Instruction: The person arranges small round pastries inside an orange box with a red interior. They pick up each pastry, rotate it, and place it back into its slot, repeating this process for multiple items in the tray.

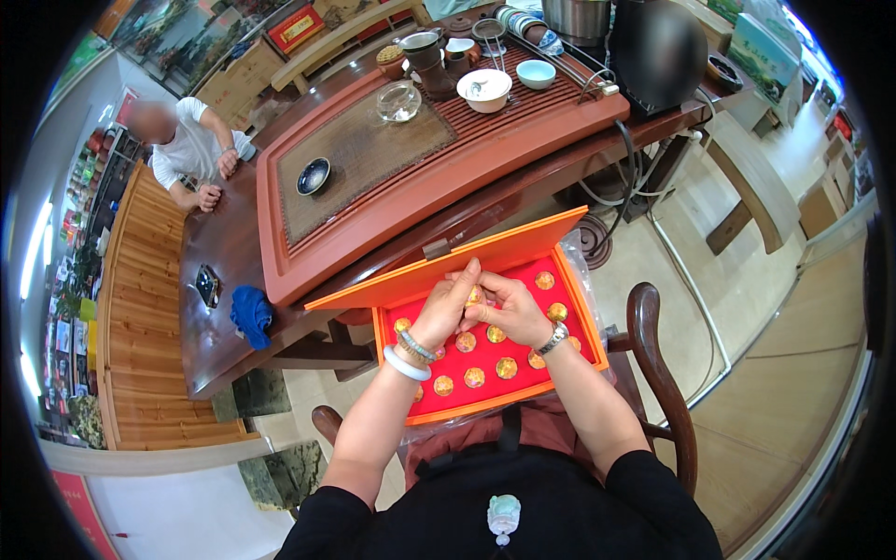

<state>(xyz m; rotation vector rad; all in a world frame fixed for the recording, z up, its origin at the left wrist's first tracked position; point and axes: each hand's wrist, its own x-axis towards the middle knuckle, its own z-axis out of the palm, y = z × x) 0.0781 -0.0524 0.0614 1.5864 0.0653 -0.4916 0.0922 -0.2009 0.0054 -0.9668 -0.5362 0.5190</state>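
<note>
An orange gift box (490,404) with a red lining lies open on my lap, its lid (448,269) raised on the far side. Several round balls in gold patterned wrapping (506,367) sit in recesses in the lining. Above them, my left hand (442,308), with a white bangle and beads at the wrist, grips one wrapped ball (474,295). My right hand (514,311), wearing a metal watch, meets the left and pinches at the same ball. Fingers hide much of that ball and part of the box behind.
Beyond the lid is a wooden table (210,364) with a red-brown tea tray (441,203). The tray carries a dark cup (313,176), a glass bowl (399,102) and a white bowl (484,91). A blue cloth (250,316) and phone (207,285) lie left, near a seated person (199,143). Chair arms (654,336) flank me.
</note>
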